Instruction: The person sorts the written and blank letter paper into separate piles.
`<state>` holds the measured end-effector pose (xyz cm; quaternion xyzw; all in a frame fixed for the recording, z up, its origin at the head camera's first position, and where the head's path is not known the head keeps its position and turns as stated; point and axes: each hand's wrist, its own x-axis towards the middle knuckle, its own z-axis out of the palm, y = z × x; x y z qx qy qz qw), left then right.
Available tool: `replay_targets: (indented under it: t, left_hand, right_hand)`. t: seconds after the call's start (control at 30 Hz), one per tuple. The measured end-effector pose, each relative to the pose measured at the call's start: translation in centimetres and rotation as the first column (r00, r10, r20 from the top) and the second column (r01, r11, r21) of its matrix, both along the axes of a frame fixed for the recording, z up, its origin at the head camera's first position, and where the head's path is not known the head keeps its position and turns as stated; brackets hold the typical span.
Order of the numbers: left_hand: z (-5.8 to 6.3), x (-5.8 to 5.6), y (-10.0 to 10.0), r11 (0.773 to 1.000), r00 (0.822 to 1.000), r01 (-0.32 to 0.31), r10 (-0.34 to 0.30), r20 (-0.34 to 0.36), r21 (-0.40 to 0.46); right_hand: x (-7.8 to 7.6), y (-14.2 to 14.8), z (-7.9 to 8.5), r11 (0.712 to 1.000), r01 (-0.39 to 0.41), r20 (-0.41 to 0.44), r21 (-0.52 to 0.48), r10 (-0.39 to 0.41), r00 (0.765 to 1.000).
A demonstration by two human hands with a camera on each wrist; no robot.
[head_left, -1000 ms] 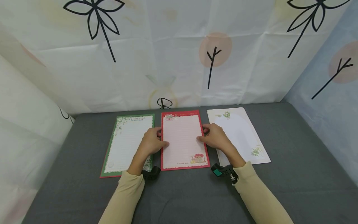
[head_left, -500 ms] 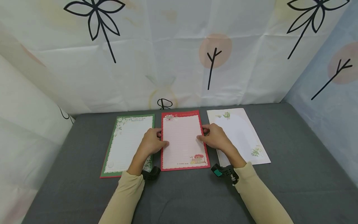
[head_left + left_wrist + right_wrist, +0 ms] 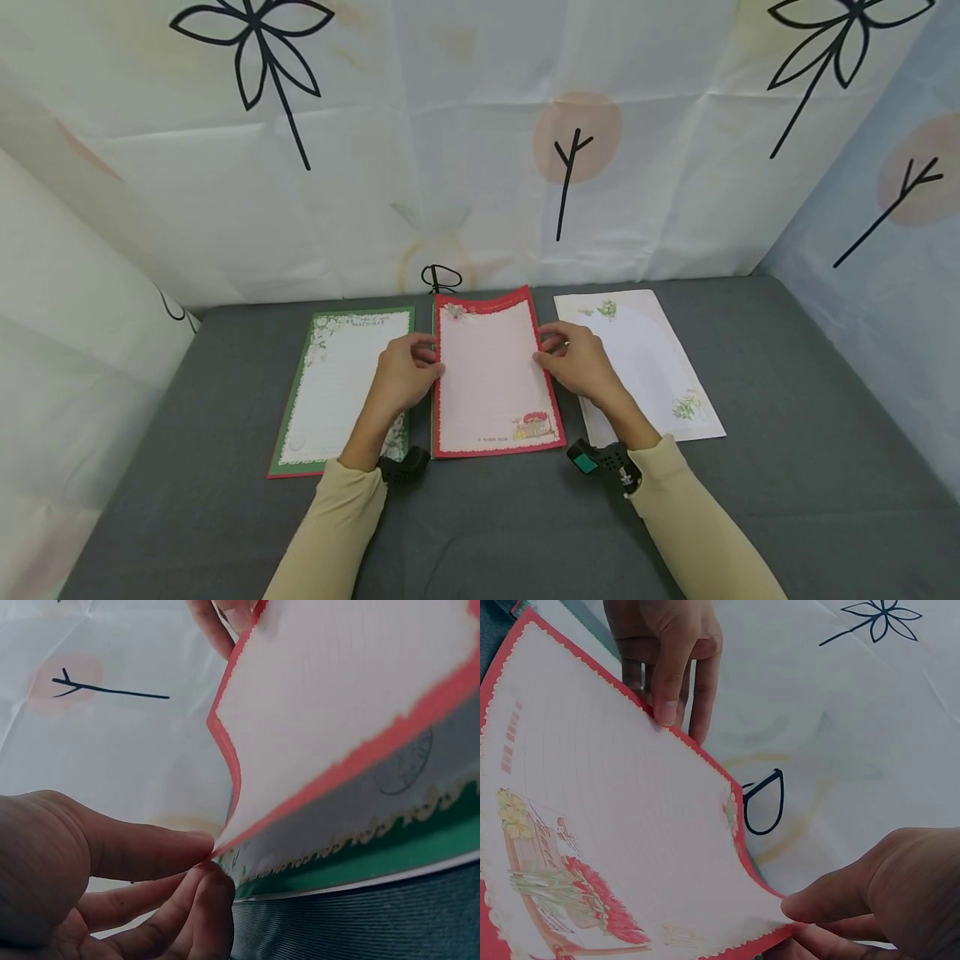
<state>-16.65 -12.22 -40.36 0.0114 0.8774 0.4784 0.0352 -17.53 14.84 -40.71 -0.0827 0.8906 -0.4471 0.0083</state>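
Note:
A red-bordered sheet of letter paper (image 3: 487,375), printed with faint lines and a small picture, is bowed between both hands, its upper part raised. The left hand (image 3: 405,372) pinches its left edge between thumb and fingers. At the right edge, the right hand (image 3: 573,358) pinches it the same way. Under the raised sheet, the left wrist view shows a green-bordered sheet (image 3: 352,859) with a round stamp print. Another green-bordered sheet (image 3: 341,375) lies flat beneath the left forearm, a red edge showing under it.
To the right lies a cream sheet (image 3: 637,358) with green plant prints, partly covered by the right hand and wrist. A dark grey cloth (image 3: 480,533) covers the table. White printed fabric (image 3: 480,150) hangs behind it and at both sides.
Both hands have risen slightly with the red-bordered sheet, whose top edge now curves up off the table. A green edge shows at its left side. The side sheets stay put.

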Motion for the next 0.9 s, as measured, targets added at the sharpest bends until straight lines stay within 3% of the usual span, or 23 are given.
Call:
replay_targets:
  t: [0.5,0.9]
  left_hand:
    - [0.5,0.2,0.2,0.996,0.999,-0.029,0.033,-0.039,0.089]
    - [1.0,-0.1,1.9,0.975,0.995,0.008,0.013,-0.095,0.221]
  right_hand:
    - [-0.1,1.2,0.9,0.979,0.032,0.04,-0.204,-0.024,0.999]
    - [-0.5,3.2,1.7,0.962,0.089,0.036,-0.257,-0.083,0.996]
